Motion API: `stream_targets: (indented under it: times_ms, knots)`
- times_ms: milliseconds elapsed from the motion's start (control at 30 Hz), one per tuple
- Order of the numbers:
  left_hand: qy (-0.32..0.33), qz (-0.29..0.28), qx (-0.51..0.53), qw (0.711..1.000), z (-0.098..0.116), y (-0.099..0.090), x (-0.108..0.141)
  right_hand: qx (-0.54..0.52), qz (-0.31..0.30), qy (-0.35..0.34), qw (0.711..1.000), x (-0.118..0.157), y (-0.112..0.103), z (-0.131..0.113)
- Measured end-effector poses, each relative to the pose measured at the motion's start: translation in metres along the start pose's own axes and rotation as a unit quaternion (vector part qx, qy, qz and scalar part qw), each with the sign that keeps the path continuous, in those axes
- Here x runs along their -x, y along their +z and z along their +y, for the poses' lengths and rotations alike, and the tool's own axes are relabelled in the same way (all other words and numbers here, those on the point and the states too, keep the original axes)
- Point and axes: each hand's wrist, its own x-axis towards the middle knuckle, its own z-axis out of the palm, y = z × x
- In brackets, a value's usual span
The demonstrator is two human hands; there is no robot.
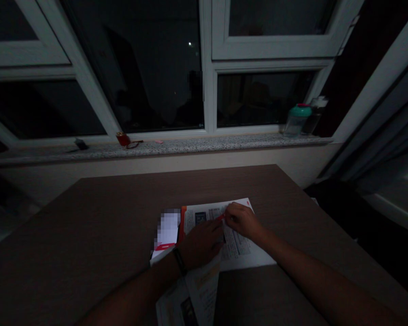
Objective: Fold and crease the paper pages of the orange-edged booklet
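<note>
A printed booklet (238, 251) with an orange-red strip along its left part lies on the brown table. My left hand (204, 242), with a dark band at the wrist, rests over the booklet's middle, its fingers pointing right. Just right of it, my right hand (240, 218) is closed near the page's upper right, its fingertips at a small red item (221, 217) between the hands; what that item is cannot be made out. A loose printed sheet (206, 294) hangs toward me below my left hand. Left of the booklet lies a lit phone screen (168, 228), partly blurred out.
The table (122, 217) reaches to a wall below a speckled stone sill (197, 144). On the sill stand a small red jar (123, 139), a dark small object (80, 144) and a teal-lidded bottle (297, 121) beside a clear bottle (315, 115). A curtain hangs at the right.
</note>
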Motion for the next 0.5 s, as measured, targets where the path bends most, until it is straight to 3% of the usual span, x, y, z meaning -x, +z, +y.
stream_targets:
  times_ms: [233, 500]
  knots:
    - [0.016, 0.003, 0.007, 1.000, -0.0017, 0.0008, 0.0013, -0.004, 0.036, 0.064, 0.997, 0.0021, 0.0044, 0.0063]
    - [0.023, 0.001, 0.012, 1.000, -0.0019, 0.0011, 0.0012, -0.103, -0.030, 0.009, 0.994, 0.0049, -0.0005, 0.0016]
